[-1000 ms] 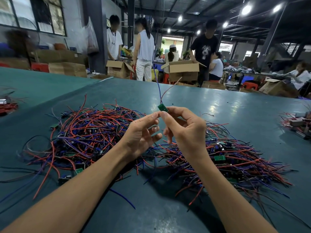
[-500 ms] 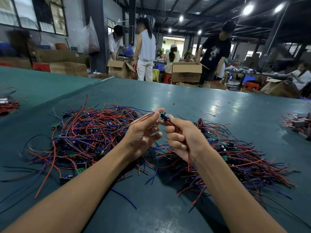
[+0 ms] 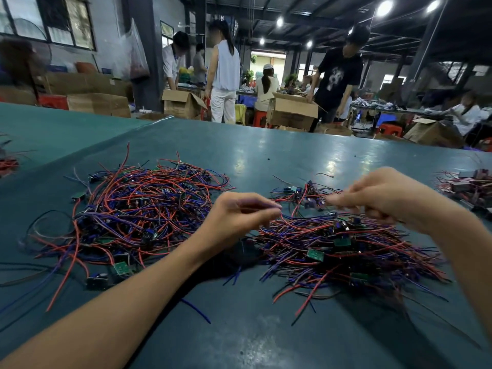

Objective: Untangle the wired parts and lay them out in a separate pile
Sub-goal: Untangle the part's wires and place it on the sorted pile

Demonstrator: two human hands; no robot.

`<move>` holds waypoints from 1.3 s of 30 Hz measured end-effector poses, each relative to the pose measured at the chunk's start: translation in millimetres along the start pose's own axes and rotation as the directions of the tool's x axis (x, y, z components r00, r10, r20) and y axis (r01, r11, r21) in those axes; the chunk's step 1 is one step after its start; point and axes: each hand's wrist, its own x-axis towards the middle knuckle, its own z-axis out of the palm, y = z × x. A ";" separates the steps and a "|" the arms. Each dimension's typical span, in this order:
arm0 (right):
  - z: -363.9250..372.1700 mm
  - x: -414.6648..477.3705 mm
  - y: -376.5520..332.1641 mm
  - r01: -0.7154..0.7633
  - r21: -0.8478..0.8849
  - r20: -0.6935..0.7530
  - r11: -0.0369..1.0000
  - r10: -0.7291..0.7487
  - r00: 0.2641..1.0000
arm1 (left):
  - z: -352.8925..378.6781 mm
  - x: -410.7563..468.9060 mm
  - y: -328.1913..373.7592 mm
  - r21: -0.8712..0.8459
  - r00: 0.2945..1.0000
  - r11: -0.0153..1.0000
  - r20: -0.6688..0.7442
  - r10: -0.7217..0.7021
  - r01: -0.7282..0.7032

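Head: left hand (image 3: 235, 218), right hand (image 3: 386, 199) blurred

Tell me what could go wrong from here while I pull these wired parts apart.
1. The left pile and the right pile almost meet beneath the left hand, so separated parts could tangle again.
2. The right hand, blurred, hovers beside a small cluster of wired parts. A snagged wire might drag the cluster along or strain a green board.
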 end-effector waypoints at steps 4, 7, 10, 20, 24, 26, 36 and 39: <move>-35.9 -13.0 37.1 -0.082 -0.144 -0.123 0.986 0.064 0.990 | 22.2 -2.2 2.4 0.066 0.994 0.994 0.076 0.081 -0.086; -34.5 -15.6 54.3 -0.166 -0.122 -0.108 0.979 0.153 0.982 | 27.5 -1.6 -1.8 0.199 0.996 0.977 0.061 0.069 -0.080; -29.2 -14.4 60.0 -0.174 -0.106 -0.125 0.979 0.160 0.979 | 26.4 -3.9 -3.7 0.298 0.998 0.954 0.067 0.006 -0.026; 78.5 17.5 -52.7 0.343 -0.228 -0.553 0.911 -0.412 0.725 | 15.4 -3.0 9.8 0.566 0.982 0.803 0.096 0.161 -0.187; 154.7 45.5 -70.6 0.384 -0.125 -0.426 0.915 -0.399 0.812 | -4.5 -0.5 17.6 0.671 0.981 0.737 -0.073 0.180 -0.085; 168.6 59.3 -53.9 0.325 -0.087 -0.408 0.942 -0.331 0.851 | -20.8 -1.9 30.9 0.750 0.968 0.657 -0.100 0.228 -0.078; 183.0 53.7 -29.4 0.420 -0.268 -0.261 0.867 -0.485 0.835 | -117.7 25.3 93.3 0.997 0.793 -0.058 -0.070 -0.606 0.044; 181.8 50.7 -28.2 0.435 -0.229 -0.270 0.871 -0.486 0.832 | -122.6 21.6 91.3 0.993 0.814 -0.103 -0.017 -0.580 -0.052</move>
